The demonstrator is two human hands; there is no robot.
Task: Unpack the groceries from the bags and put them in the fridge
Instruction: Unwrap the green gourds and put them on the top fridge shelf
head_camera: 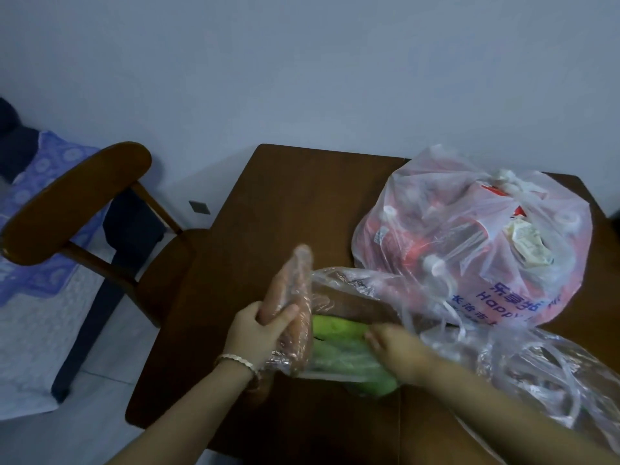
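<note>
At lower centre of the frame I have the left hand (258,325) wrapped round a bundle of what look like carrots (292,283) in clear film, thumb across the front. The bundle tilts up toward mid-frame, at the mouth of the loose bag (352,280). The right hand (396,350) sits just right of it on the green gourd (339,333), which lies in that bag on the table (285,196). This hand is blurred, so I cannot tell whether its fingers grip or merely press. The knotted sack (469,236) at upper right is not yet opened.

I judge the carrots stiff and fairly light, but the film will be slick and may slide, so I'd hold them mid-length and squeeze through to the roots. The gourd looks heavier and smooth. I'd cup it from below, not drag it by the plastic.
</note>
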